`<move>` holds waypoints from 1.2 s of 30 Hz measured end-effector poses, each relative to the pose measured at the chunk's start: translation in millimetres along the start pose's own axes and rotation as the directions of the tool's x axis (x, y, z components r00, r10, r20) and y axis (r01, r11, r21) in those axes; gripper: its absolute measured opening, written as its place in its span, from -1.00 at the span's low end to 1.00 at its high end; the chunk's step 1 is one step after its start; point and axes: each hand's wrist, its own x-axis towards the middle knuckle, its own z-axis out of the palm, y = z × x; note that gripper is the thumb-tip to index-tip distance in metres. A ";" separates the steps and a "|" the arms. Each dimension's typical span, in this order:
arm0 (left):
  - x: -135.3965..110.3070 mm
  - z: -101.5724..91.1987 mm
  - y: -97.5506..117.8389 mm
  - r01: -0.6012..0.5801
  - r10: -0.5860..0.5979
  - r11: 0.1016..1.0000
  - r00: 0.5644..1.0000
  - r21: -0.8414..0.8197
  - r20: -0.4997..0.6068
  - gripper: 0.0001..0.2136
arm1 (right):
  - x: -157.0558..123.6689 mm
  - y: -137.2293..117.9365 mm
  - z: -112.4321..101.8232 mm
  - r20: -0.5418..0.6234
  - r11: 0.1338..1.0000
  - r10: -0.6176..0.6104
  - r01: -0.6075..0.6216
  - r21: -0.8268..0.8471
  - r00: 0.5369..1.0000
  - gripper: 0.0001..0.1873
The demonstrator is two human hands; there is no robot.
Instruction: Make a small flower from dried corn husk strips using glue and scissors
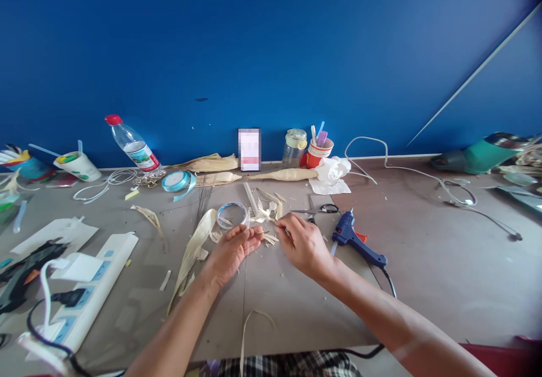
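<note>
Head view: we hold a thin piece (pixel 272 223) left of the glue gun (pixel 354 240).
Our right hand (pixel 304 242) pinches it near pale husk scraps (pixel 263 213); our left hand (pixel 235 247) is half-curled, its grip unclear to us. Farther left of the gun, the bottle (pixel 123 134) bears a label (pixel 143 156) too small to read.

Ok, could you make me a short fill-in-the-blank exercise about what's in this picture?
The bottle has a ____ cap.
The glue gun lies to the ____ of the right hand.
The power strip lies on the person's ____ side.
The wall is ____.

Missing words: red; right; left; blue.
</note>
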 end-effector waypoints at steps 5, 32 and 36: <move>-0.6 -2.7 0.7 -0.029 0.029 1.000 0.999 0.002 -0.036 -0.84 | 0.3 -4.3 -5.4 -0.039 1.000 -0.013 0.013 -0.022 0.999 -0.78; -1.9 -2.9 4.8 -0.021 0.020 0.991 1.000 -0.131 -0.008 -0.89 | 20.8 8.5 6.9 0.500 -0.024 0.278 -0.514 0.857 0.820 -0.80; -6.9 6.4 4.0 -0.023 0.039 0.990 0.993 -0.137 0.112 -0.92 | 21.8 3.8 21.1 0.430 0.029 0.408 -0.482 0.876 0.806 -0.81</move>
